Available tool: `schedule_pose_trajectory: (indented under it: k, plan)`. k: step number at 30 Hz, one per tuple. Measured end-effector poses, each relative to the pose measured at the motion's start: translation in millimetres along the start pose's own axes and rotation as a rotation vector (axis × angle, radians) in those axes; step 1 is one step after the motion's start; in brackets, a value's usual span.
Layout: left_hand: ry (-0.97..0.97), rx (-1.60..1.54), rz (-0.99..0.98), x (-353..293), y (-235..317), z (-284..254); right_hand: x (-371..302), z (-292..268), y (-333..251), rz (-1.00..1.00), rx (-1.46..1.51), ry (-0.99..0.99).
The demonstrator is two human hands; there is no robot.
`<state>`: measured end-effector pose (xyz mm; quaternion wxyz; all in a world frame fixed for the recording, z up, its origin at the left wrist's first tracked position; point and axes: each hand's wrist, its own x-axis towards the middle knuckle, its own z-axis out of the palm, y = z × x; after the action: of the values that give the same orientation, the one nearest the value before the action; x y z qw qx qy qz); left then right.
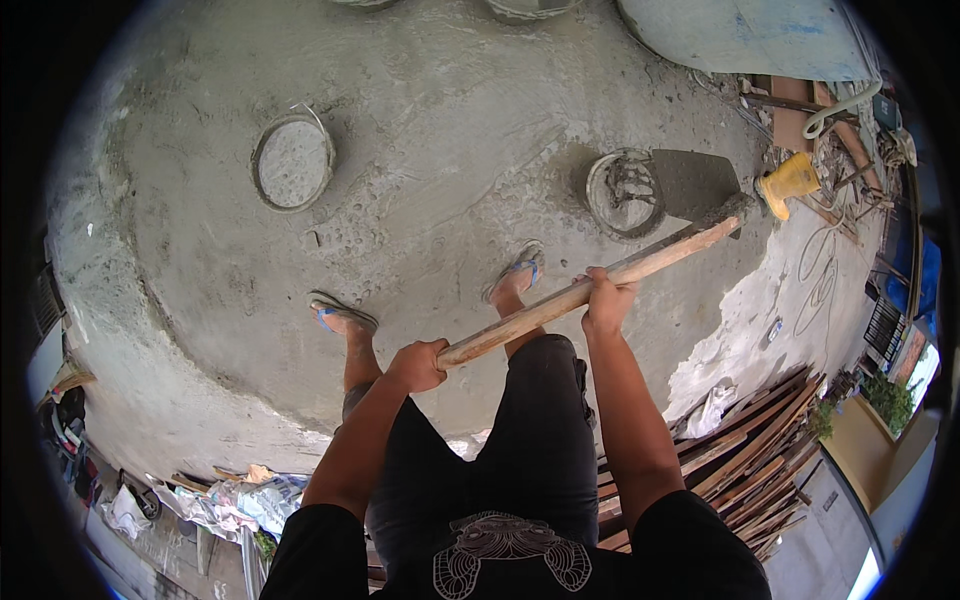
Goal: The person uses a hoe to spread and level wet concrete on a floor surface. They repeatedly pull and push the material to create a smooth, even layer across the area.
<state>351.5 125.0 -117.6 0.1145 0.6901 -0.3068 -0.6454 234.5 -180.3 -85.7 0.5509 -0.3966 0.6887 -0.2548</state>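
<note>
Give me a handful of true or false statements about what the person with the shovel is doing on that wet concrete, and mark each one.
1. Both hands grip the wooden handle. True: the left hand holds its near end and the right hand holds it further along.
2. The shovel blade lies beside the round hole on the left. False: it lies next to the round hole on the right.
3. The person wears boots. False: both feet wear blue-strapped sandals.
4. The left round hole looks filled level with grey material. True.
5. Stacked wooden planks lie at the lower right. True.
</note>
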Motion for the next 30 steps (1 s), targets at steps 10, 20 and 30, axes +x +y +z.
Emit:
schedule_pose_trajectory:
  k: [10, 20, 30]
  plan:
    - [-0.099, -0.923, 0.332, -108, 100, -42, 32, 86, -54, 0.210, 0.031, -0.245]
    - [-0.088, -1.535, 0.202, -114, -33, -110, 25, 275, 79, 0.308, -0.285, -0.429]
    - [-0.070, -1.469, 0.023, -292, -213, -158, -202, 344, 194, 0.478, -0.323, -0.413]
